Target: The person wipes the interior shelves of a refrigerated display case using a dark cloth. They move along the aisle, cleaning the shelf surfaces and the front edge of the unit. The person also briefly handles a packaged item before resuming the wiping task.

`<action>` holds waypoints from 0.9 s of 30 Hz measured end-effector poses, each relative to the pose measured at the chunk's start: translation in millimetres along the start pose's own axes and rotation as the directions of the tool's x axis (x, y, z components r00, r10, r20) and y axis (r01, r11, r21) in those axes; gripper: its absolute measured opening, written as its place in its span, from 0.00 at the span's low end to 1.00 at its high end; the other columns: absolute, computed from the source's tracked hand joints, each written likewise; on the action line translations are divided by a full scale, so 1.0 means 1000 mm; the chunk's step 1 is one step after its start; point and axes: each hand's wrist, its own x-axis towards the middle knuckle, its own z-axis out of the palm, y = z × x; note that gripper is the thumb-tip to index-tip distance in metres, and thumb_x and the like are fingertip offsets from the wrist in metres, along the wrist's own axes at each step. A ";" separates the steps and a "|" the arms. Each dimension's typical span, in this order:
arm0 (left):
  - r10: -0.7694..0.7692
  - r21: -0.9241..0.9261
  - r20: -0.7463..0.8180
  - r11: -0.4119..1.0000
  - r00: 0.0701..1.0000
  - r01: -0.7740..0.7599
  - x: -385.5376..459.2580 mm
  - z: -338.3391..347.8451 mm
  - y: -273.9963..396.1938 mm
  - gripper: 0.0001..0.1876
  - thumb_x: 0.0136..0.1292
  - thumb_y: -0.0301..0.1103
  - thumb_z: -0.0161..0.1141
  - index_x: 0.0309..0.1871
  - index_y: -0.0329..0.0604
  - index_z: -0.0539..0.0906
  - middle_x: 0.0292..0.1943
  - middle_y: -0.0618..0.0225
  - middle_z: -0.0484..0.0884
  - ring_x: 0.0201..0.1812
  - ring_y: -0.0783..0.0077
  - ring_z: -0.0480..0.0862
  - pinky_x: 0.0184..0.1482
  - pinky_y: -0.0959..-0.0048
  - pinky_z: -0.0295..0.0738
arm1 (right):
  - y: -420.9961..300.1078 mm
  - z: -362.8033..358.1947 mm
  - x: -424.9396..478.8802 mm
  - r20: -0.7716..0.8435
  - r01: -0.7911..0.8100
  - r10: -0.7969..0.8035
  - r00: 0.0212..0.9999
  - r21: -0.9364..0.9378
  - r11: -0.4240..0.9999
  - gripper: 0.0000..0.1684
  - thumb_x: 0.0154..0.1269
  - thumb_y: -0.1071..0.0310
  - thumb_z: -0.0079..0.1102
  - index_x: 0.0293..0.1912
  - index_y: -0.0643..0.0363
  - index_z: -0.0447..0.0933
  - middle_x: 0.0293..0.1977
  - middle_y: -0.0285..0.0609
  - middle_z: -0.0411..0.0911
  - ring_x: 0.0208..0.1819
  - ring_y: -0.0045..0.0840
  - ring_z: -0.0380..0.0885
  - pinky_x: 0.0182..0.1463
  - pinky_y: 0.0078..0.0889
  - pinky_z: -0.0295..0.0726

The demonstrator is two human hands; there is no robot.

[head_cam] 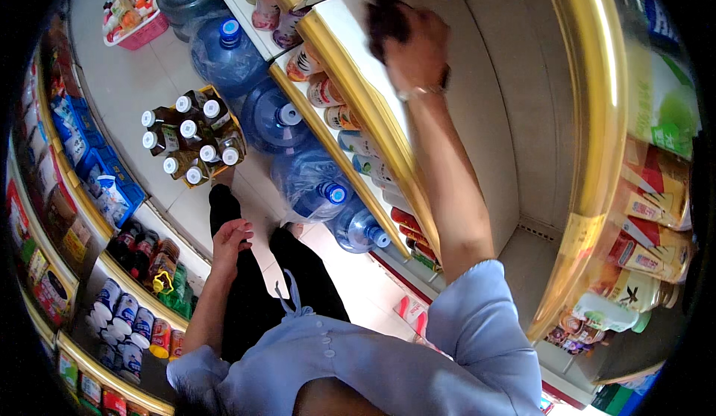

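My right hand is stretched over a white shelf with a gold edge, closed on a dark cloth that looks blurred. A clear bracelet circles that wrist. Lower on the left, my left hand hangs in front of my black trousers, fingers loosely curled, with nothing seen in it. Just beyond it on the tiled floor stands a yellow-edged carton of dark bottles with white caps.
Large blue water jugs line the foot of the shelving. Drink bottles fill the shelf below my right hand. A pink basket of bottles stands on the floor. Stocked shelves with cans and blue bins run along the left; more drinks are at right.
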 end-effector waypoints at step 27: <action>-0.102 -0.012 -0.036 0.995 0.994 0.101 0.032 -0.030 -0.032 0.12 0.62 0.35 0.54 0.46 0.41 0.74 0.40 0.65 0.80 0.38 0.73 0.79 0.37 0.76 0.73 | 0.075 0.017 0.127 0.083 -0.037 0.088 0.993 -0.484 0.874 0.18 0.62 0.60 0.46 0.47 0.58 0.72 0.45 0.49 0.74 0.46 0.41 0.73 0.49 0.46 0.72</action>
